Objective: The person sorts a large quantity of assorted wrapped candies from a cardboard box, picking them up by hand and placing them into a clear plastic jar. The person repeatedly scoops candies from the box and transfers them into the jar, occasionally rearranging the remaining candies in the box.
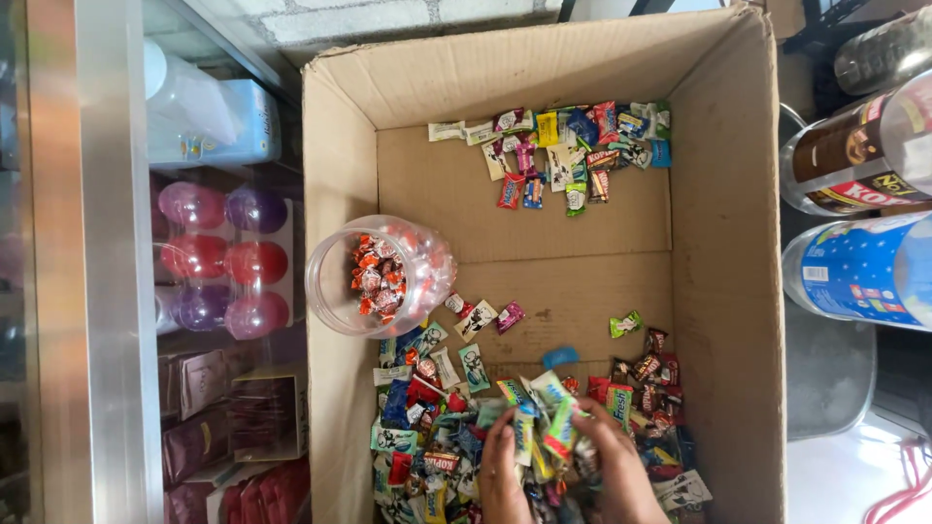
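A large open cardboard box (723, 243) holds many small wrapped candies. My left hand (502, 475) and my right hand (616, 471) are both at the box's near end, closed around a bunch of wrapped candies (544, 417) lifted from the near pile (427, 437). A second loose group of candies (563, 150) lies at the far end of the box floor. A clear plastic jar (383, 275) lies on its side at the box's left wall, mouth toward me, partly filled with orange-and-white wrapped candies.
Left of the box is a glass display case (116, 262) with round coloured balls (228, 262), a tissue pack and dark packets. Right of the box lie large plastic jars (859, 155) on their sides.
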